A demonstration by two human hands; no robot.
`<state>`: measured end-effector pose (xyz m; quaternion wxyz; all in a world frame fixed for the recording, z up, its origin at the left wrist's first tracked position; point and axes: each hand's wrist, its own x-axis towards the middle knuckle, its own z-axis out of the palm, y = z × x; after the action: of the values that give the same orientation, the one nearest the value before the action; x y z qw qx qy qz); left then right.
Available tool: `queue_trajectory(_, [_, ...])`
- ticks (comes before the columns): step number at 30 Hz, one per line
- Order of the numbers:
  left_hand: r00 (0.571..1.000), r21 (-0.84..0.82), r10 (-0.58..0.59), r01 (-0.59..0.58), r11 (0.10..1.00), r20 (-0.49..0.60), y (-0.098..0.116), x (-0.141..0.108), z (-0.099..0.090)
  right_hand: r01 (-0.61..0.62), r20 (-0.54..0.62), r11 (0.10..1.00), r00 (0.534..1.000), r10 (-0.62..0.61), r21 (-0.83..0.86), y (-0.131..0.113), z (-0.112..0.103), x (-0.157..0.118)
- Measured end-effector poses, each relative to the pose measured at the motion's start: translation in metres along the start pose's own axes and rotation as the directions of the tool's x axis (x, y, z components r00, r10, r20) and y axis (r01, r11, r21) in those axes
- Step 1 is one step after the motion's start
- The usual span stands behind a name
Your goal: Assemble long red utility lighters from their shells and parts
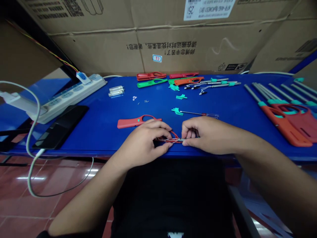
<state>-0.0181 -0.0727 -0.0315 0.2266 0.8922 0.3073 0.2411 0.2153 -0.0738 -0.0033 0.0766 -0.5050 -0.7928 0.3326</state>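
Close to the table's front edge, a red lighter housing half [175,134] lies between my hands, with thin wires and a metal part along it. My left hand [146,143] is curled round its left end, thumb and fingers pressed on it. My right hand [206,135] pinches the metal tube [181,139] at the right end; its fingers hide most of that tube. Just beyond my left hand rests another red housing half [130,123]. A screwdriver [198,114] lies beyond my right hand, its tip by a teal trigger piece [177,111].
Red and green housing halves [152,82] lie at the back, beside metal tubes with wires [223,84]. Assembled lighters [287,122] are on the right. Clear cylinders [116,91], a black phone [61,127] and a power strip [71,97] occupy the left. Cardboard [160,36] stands behind.
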Motion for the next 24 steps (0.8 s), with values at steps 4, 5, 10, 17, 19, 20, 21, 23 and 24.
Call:
queue_trajectory(4, [1.0, -0.008, -0.01, 0.01, 1.0, 0.009, -0.002, -0.001, 0.0, -0.005, 0.022, 0.997, 1.0, 0.006, -0.077, 0.002, -0.004, 0.0])
queue_trajectory(5, [1.0, -0.011, -0.011, 0.011, 1.0, 0.009, -0.003, -0.001, 0.0, -0.01, 0.023, 0.995, 1.0, 0.012, -0.099, 0.003, -0.006, 0.0])
queue_trajectory(10, [1.0, -0.023, 0.003, -0.003, 1.0, 0.007, -0.003, 0.0, 0.0, -0.017, 0.052, 0.996, 0.998, 0.022, -0.088, 0.001, -0.008, 0.002])
queue_trajectory(17, [1.0, -0.05, 0.018, -0.017, 0.999, 0.007, -0.001, 0.0, 0.0, 0.012, -0.002, 0.997, 1.0, -0.012, -0.072, 0.002, -0.005, 0.002])
queue_trajectory(19, [1.0, -0.03, 0.023, -0.023, 0.999, 0.001, 0.0, 0.0, 0.0, 0.047, -0.008, 0.998, 0.999, -0.047, -0.035, 0.006, -0.005, 0.002])
queue_trajectory(20, [1.0, -0.013, 0.027, -0.027, 1.0, 0.001, 0.0, 0.0, 0.001, 0.065, -0.009, 0.998, 0.998, -0.065, -0.024, 0.008, -0.005, 0.001])
queue_trajectory(21, [1.0, 0.006, 0.03, -0.03, 1.0, 0.002, -0.001, 0.0, 0.002, 0.081, -0.012, 0.996, 0.997, -0.082, -0.023, 0.01, -0.005, 0.001])
queue_trajectory(23, [0.999, 0.037, 0.036, -0.036, 0.999, 0.011, -0.002, 0.0, 0.002, 0.106, -0.018, 0.993, 0.994, -0.107, -0.044, 0.012, -0.004, 0.001])
queue_trajectory(24, [0.999, 0.047, 0.039, -0.04, 0.998, 0.016, -0.002, 0.0, 0.003, 0.114, -0.022, 0.992, 0.993, -0.115, -0.059, 0.012, -0.004, 0.001])
